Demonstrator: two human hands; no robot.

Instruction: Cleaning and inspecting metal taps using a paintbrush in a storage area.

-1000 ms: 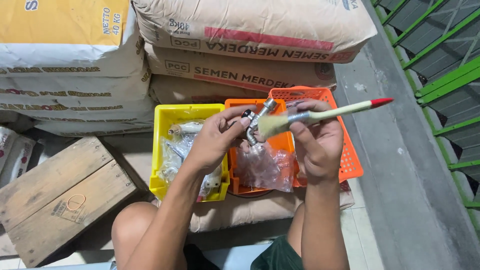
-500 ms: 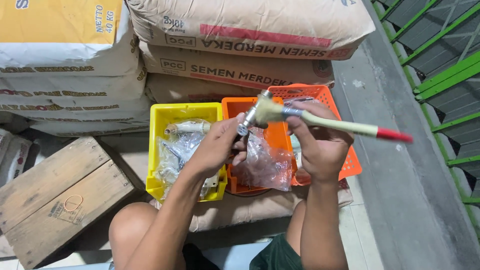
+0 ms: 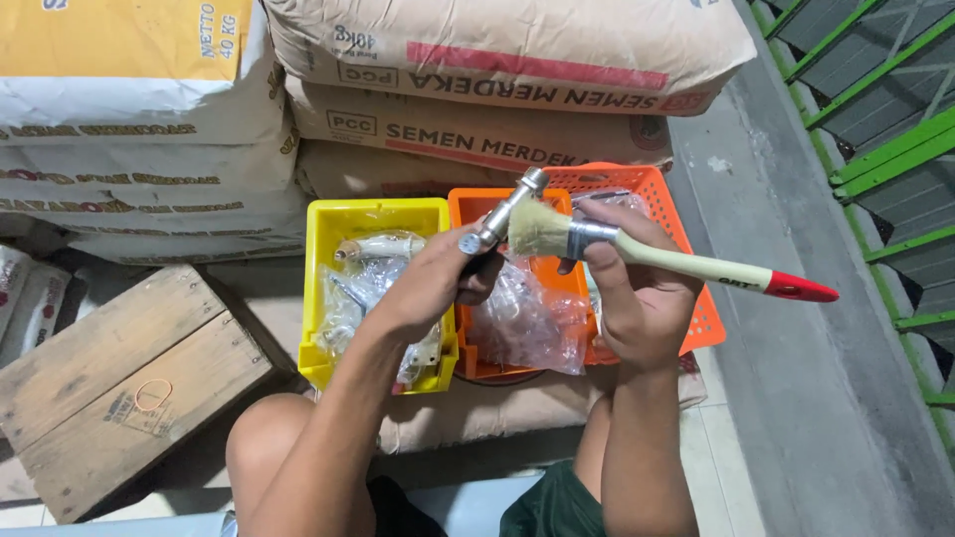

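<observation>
My left hand (image 3: 428, 283) grips a chrome metal tap (image 3: 499, 217) and holds it up over the bins, its spout end pointing up and to the right. My right hand (image 3: 637, 288) holds a paintbrush (image 3: 657, 255) with a pale wooden handle and a red tip; its light bristles touch the tap's right side. Below both hands sit a yellow bin (image 3: 328, 298) with bagged fittings, a small orange bin (image 3: 466, 338) with a clear plastic bag (image 3: 527, 323), and an orange perforated basket (image 3: 696, 318).
Brown and white paper sacks (image 3: 497, 89) are stacked behind the bins. A wooden crate (image 3: 119, 388) with a rubber band on it lies at the left. My bare knees are at the bottom. Grey concrete floor and green metal bars (image 3: 885, 149) run along the right.
The brush has swung so its red tip now points right and slightly down. The tap has been turned in my left hand, and the bristles have stroked across it.
</observation>
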